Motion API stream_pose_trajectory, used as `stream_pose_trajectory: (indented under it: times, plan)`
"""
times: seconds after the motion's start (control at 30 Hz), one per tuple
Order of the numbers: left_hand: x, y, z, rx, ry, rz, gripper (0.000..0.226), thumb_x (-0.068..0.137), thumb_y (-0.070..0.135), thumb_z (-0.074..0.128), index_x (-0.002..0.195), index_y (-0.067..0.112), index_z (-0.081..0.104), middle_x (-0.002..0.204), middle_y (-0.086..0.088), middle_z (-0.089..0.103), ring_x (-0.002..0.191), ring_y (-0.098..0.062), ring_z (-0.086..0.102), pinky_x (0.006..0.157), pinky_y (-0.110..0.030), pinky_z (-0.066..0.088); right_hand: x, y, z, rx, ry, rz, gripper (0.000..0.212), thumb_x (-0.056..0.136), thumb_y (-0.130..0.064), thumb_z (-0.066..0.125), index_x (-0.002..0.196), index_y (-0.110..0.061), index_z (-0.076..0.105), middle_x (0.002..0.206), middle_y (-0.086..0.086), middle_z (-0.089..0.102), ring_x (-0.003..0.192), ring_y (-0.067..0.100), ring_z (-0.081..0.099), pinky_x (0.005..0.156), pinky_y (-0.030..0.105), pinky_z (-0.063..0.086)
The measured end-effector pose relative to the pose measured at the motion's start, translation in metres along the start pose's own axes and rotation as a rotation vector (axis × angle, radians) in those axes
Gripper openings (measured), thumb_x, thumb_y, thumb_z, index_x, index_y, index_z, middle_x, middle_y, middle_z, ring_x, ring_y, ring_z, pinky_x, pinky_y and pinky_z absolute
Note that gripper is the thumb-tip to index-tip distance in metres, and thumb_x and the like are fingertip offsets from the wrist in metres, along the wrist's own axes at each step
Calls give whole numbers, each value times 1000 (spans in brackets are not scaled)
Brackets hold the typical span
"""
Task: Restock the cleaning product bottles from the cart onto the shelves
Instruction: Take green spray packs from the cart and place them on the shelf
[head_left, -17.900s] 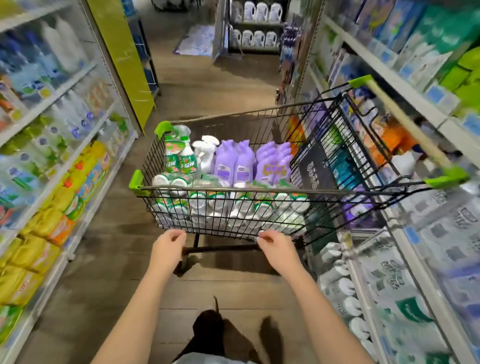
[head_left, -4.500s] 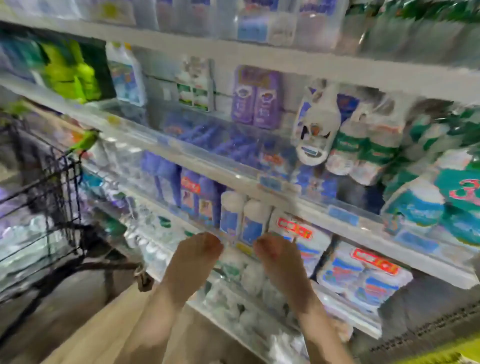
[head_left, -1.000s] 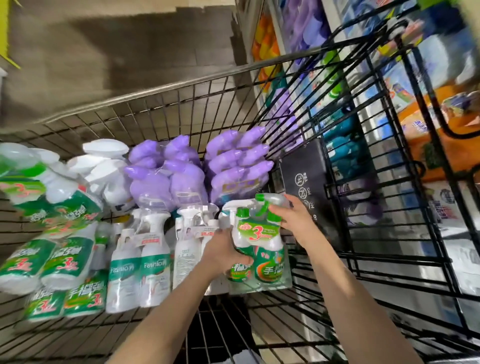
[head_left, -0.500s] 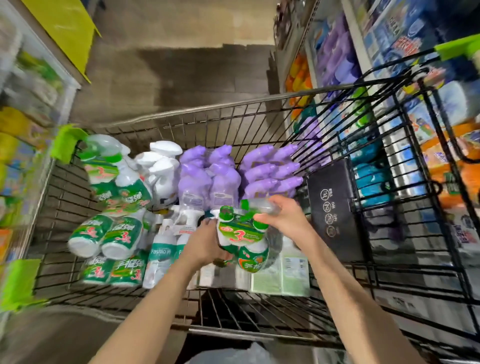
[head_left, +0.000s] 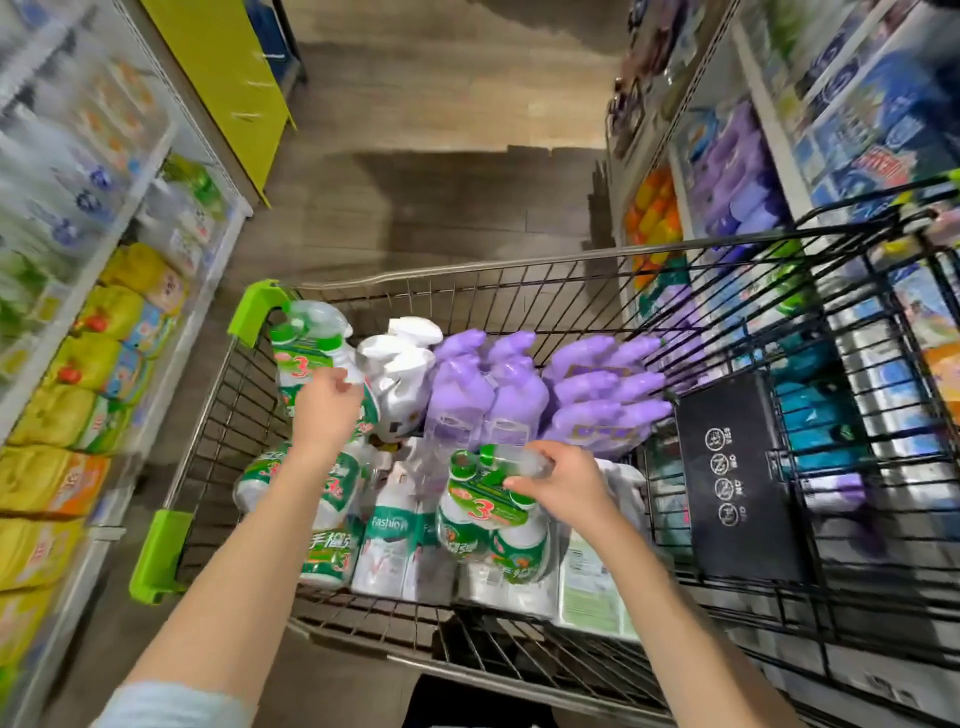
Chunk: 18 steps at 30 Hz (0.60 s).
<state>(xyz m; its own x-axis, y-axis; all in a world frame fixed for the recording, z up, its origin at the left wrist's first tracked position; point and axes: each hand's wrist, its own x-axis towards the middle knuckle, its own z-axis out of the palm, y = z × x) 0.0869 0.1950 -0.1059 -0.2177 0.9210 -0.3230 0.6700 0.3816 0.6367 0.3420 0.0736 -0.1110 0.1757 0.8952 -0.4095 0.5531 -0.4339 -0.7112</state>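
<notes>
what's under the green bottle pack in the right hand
White bottles lie on the cart floor beneath the pack the right hand grips; what sits directly below it is covered.

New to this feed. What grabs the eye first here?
The cluster of lilac plastic spray bottles at the far end of the black wire shopping cart stands out first. Nearer, the right hand grips a green-and-white shrink-wrapped twin pack of bottles by its top, while the left hand is up at a like pack in the far left corner.
</notes>
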Motion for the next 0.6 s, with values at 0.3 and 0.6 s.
stream_pose_trajectory:
  times: [0.3,0.6]
  plan:
    - [66,14,13,-9,168,-292,73,78,37,75,125,-11,46,128,-25,51,118,-38,51,88,-43,45,1,12,1,22,-16,80,60,62,-36,86,115,-17,66,104,-1,67,98,13,61,88,29,49]
    - [92,-6,25,127,307,-345,108,63,57,80,135,-5,29,136,-21,35,124,-37,41,96,-53,41,11,16,-1,120,-31,120,65,54,-51,79,109,-18,68,94,0,71,89,19,66,82,34,53]
